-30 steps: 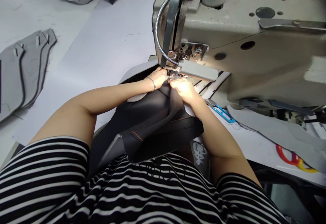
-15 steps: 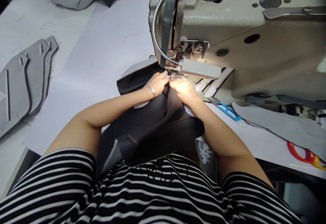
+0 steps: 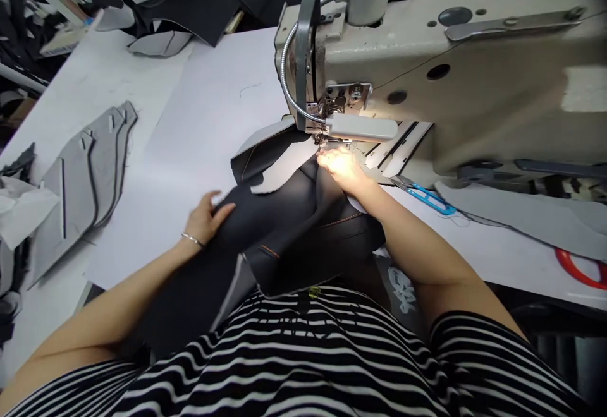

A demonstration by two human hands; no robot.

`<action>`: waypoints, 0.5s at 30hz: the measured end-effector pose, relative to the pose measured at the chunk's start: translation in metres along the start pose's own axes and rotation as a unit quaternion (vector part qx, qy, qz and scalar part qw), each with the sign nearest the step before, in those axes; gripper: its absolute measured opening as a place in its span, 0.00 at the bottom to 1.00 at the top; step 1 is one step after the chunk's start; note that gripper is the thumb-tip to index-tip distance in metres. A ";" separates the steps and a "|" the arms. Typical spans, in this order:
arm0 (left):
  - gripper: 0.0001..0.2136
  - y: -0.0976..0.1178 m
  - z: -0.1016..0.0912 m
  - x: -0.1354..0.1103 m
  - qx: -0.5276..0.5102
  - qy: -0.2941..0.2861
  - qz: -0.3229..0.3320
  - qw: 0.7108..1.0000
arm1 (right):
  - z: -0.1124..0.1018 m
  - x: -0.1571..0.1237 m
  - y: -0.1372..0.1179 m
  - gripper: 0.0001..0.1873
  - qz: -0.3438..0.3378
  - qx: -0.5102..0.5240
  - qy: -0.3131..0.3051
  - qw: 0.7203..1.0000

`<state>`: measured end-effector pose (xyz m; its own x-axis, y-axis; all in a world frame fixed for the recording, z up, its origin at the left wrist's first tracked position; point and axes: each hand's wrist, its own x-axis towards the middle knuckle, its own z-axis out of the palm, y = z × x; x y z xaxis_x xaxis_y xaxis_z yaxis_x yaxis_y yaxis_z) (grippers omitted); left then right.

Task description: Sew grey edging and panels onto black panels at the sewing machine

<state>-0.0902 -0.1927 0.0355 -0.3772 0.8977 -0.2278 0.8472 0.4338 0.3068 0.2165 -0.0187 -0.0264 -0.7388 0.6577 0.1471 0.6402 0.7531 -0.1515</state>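
A black leather-like cover piece [image 3: 289, 215] with orange stitching lies from my lap up to the needle of a beige industrial sewing machine [image 3: 455, 82]. My right hand [image 3: 340, 167] presses flat on the piece just in front of the presser foot, under the machine's lamp [image 3: 361, 127]. My left hand [image 3: 205, 217], with a bracelet on the wrist, rests on the piece's left edge, fingers spread and thumb over the material.
Grey cut panels [image 3: 85, 177] are stacked at the table's left. Blue thread snips [image 3: 427, 197] lie right of the needle, grey material [image 3: 521, 215] and a red ring [image 3: 581, 268] further right. Dark fabric is heaped at the back.
My left hand has left the needle area and moved back and left to the piece's left edge. My right hand stays by the presser foot. The view has tilted up and left.
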 end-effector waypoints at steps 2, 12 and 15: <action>0.30 0.009 -0.034 0.037 0.138 0.117 0.045 0.982 | 0.002 0.001 -0.010 0.14 -0.010 -0.031 -0.001 0.999; 0.24 0.107 -0.029 0.134 0.199 0.107 0.371 0.900 | 0.005 -0.005 -0.021 0.16 -0.144 0.082 -0.019 0.986; 0.24 0.131 0.025 0.097 0.220 0.003 0.445 0.868 | 0.011 -0.013 -0.015 0.22 -0.161 0.135 -0.013 0.978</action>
<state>-0.0063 -0.0502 0.0304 0.4996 0.8630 -0.0756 0.8642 -0.5025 -0.0250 0.2148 -0.0386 -0.0365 -0.9002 0.3842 0.2049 0.2978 0.8866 -0.3539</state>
